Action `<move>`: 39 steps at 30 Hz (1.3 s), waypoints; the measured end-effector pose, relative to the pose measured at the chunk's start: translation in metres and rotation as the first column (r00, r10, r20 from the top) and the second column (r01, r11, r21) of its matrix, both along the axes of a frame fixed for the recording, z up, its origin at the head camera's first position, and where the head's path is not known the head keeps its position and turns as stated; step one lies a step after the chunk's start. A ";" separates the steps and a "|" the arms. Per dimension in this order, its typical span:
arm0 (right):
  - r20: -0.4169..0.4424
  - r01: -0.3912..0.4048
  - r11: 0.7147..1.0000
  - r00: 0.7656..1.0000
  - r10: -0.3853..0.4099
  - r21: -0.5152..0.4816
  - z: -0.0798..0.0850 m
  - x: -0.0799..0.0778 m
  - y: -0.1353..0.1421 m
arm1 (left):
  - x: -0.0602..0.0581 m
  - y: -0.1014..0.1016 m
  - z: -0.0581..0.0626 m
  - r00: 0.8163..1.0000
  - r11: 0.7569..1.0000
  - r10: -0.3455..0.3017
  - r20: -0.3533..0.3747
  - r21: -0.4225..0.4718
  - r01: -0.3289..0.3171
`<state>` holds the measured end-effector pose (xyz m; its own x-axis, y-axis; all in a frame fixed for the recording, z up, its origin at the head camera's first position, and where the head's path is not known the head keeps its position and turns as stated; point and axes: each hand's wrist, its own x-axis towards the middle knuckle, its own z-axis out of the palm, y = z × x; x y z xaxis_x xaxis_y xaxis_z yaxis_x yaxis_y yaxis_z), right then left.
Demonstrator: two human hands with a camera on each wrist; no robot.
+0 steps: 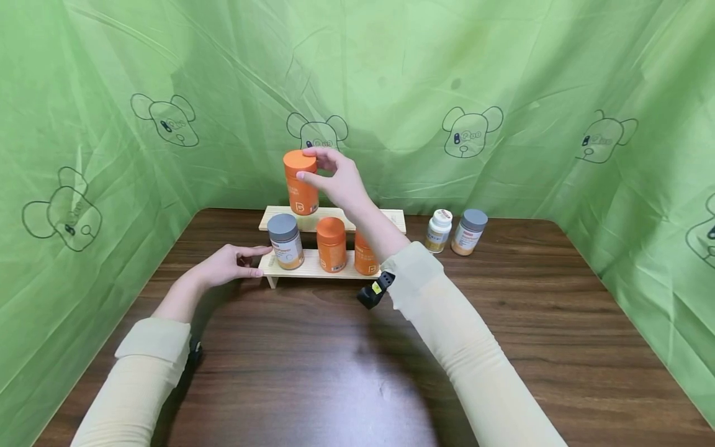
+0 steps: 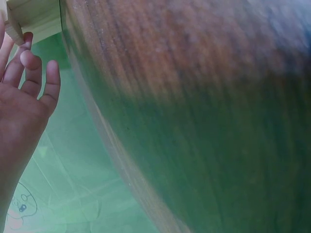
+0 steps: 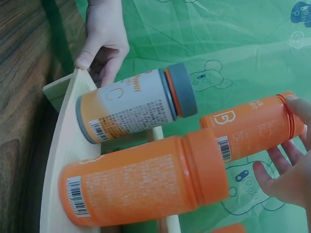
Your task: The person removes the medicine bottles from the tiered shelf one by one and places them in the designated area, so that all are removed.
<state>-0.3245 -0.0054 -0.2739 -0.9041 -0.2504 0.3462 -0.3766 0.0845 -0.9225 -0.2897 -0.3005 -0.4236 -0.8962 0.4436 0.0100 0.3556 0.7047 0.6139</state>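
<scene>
While green cloth point(image 1: 391, 68) backs the table point(image 1: 279, 360), left grip point(image 1: 226, 266) pinches shelf point(image 1: 310, 266), right point(image 1: 342, 180), orange jar point(image 1: 298, 189).

orange bottles point(image 1: 302, 191) wore orange lids point(image 1: 331, 228); white-and-orange jars point(image 1: 287, 253), gray lids point(image 1: 282, 226). the rack point(image 1: 311, 266) was pale tan, the table point(image 1: 290, 347) streaked brown, the curtain point(image 1: 391, 74) animal-patterned green.

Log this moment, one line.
right hand: grips orange bottle at upper tier, contact unclear | left hand: holds wooden rack by left end | lower tier: gray-lidded bottle, two orange bottles
</scene>
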 end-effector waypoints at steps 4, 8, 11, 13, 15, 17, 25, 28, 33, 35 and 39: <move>-0.006 -0.009 1.000 1.000 0.009 0.012 0.006 0.004 0.003 | 0.001 0.000 0.001 1.000 1.000 0.001 0.000 -0.001 -0.001; -0.035 -0.013 1.000 0.999 0.014 0.026 0.013 0.007 0.009 | 0.000 0.000 0.001 1.000 1.000 -0.005 0.002 -0.001 0.005; -0.056 -0.004 1.000 0.998 0.005 0.027 0.018 0.008 0.015 | -0.001 0.001 0.001 1.000 1.000 -0.012 0.000 -0.001 0.012; -0.071 0.003 1.000 0.997 -0.001 0.024 0.022 0.007 0.020 | -0.001 0.001 0.000 1.000 1.000 -0.013 0.000 0.001 0.013; -0.077 0.009 1.000 0.997 -0.007 0.017 0.026 0.007 0.025 | -0.002 0.001 0.000 1.000 1.000 -0.015 0.002 0.001 0.015; -0.081 0.010 1.000 0.997 -0.009 0.011 0.030 0.007 0.030 | -0.002 0.001 -0.001 1.000 1.000 -0.016 0.006 0.004 0.016; -0.076 -0.015 1.000 0.997 0.013 -0.018 0.044 0.011 0.050 | -0.001 0.002 -0.001 1.000 1.000 -0.002 0.022 0.001 0.002; -0.073 -0.010 1.000 0.997 0.009 -0.019 0.049 0.012 0.060 | 0.000 0.003 -0.001 1.000 1.000 0.002 0.023 -0.002 -0.002; -0.078 -0.012 0.999 0.997 0.009 -0.033 0.056 0.015 0.077 | 0.000 0.004 0.000 0.999 1.000 0.013 0.038 0.008 -0.013; -0.085 -0.016 0.999 0.996 0.013 -0.039 0.059 0.017 0.083 | 0.000 0.003 0.000 0.999 1.000 0.011 0.041 0.011 -0.011; -0.091 -0.015 0.999 0.996 0.011 -0.041 0.062 0.018 0.095 | -0.001 0.002 -0.001 0.999 1.000 0.004 0.036 0.014 -0.004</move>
<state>-0.3061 0.0894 -0.2121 -0.8654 -0.2453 0.4369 -0.4596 0.0411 -0.8872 -0.2906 -0.2981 -0.4244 -0.8979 0.4399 -0.0160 0.3302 0.6971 0.6365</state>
